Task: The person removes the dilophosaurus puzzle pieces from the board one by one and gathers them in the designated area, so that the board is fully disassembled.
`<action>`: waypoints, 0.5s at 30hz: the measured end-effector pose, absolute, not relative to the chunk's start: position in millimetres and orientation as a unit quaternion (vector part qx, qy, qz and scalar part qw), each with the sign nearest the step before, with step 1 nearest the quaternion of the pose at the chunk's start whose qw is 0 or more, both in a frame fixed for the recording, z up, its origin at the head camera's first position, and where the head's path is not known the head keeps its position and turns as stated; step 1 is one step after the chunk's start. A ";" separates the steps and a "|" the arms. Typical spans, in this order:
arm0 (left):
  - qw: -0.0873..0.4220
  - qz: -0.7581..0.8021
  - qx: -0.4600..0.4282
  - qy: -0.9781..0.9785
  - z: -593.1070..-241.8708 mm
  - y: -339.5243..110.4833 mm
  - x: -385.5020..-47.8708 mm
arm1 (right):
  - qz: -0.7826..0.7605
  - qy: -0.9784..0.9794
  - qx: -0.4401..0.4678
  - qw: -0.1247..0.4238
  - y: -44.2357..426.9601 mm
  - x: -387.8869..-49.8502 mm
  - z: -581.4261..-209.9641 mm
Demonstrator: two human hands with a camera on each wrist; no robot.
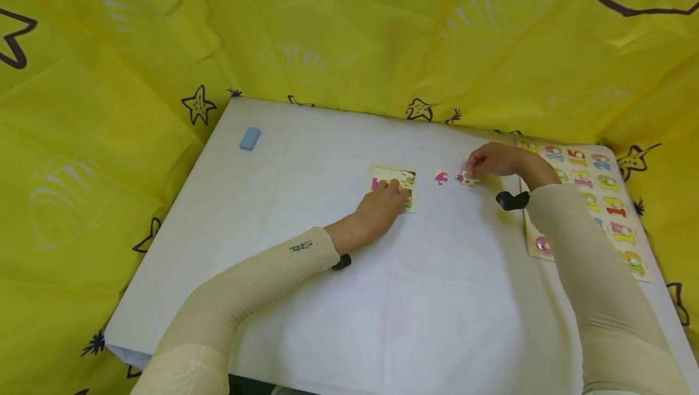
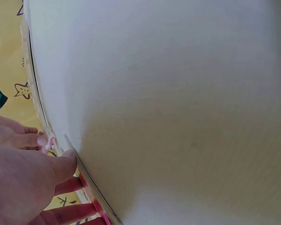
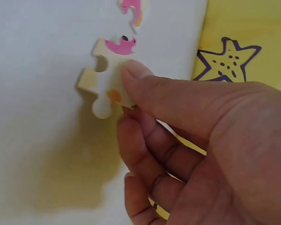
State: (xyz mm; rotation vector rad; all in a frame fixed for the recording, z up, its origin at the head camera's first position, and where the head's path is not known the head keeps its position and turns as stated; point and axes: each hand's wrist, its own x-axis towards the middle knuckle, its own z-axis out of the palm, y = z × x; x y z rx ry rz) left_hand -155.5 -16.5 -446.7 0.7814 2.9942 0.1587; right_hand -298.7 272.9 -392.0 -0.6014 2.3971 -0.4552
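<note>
My right hand [image 1: 494,159] pinches a jigsaw puzzle piece [image 3: 113,75] between thumb and fingers; the piece is cream with pink and orange patches. In the right wrist view it is tilted above the white table. Left of it in the head view, a loose pink puzzle piece [image 1: 441,177] lies flat. My left hand [image 1: 382,210] rests over a small square puzzle tray [image 1: 374,172], fingers spread on the pieces inside and hiding part of them. The left wrist view shows the thumb at the tray's edge [image 2: 100,197].
A large number board [image 1: 617,210] with colourful knobbed digits lies at the table's right side, partly behind the right forearm. A light blue block [image 1: 250,139] sits at the far left. Yellow patterned cloth [image 1: 349,37] hangs around the white table [image 1: 306,189].
</note>
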 end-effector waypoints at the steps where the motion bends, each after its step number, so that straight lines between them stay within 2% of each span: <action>1: 0.022 0.051 0.252 0.966 -446.7 -16.5 -155.4 | -0.174 0.908 -0.227 0.306 272.1 -298.3 -393.7; 8: 0.031 0.048 0.253 0.966 -447.3 -15.4 -155.2 | -0.173 0.918 -0.206 0.290 266.7 -293.0 -402.0; 15: 0.031 0.039 0.247 0.968 -447.8 -15.1 -154.8 | -0.154 0.933 -0.207 0.252 259.8 -286.9 -400.4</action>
